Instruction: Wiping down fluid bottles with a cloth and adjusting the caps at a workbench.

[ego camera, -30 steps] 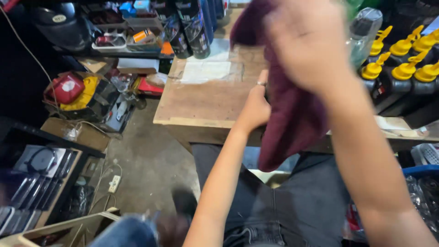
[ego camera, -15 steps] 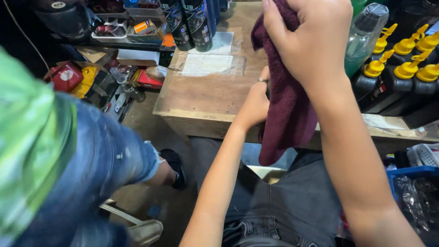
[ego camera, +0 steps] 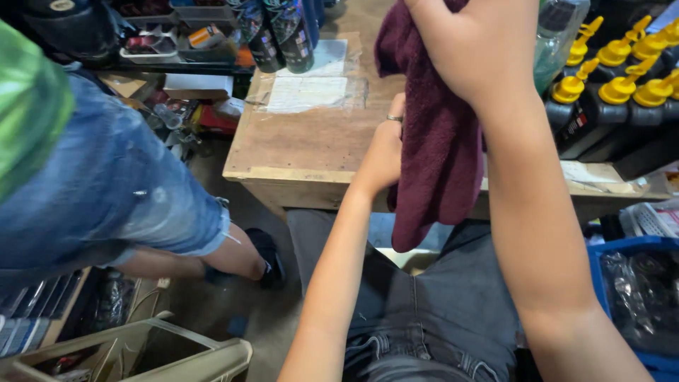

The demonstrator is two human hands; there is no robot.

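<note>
- Head view: your right hand [ego camera: 481, 49] is raised over the wooden surface [ego camera: 311, 141], fingers closed around the top of a maroon towel [ego camera: 431, 155].
- Towel hangs straight down from that grip, its lower end past the surface's front edge, above your lap.
- Your left hand [ego camera: 385, 152] sits against the towel's left side, about mid-height. A ring shows on one finger. Fingertips are hidden behind the cloth, so you can't tell if they pinch it or just touch.
- Clear plastic sheets [ego camera: 308, 92] lie flat on the far part of the surface, well apart from the towel.
- Dark spray cans [ego camera: 283, 32] stand at the far edge.
- Black bottles with yellow spouts [ego camera: 615, 92] are lined up on the right, near your right forearm.
- Another person's leg in denim shorts [ego camera: 120, 205] stands left of the surface.
- Blue bin [ego camera: 601, 255] at lower right.
</note>
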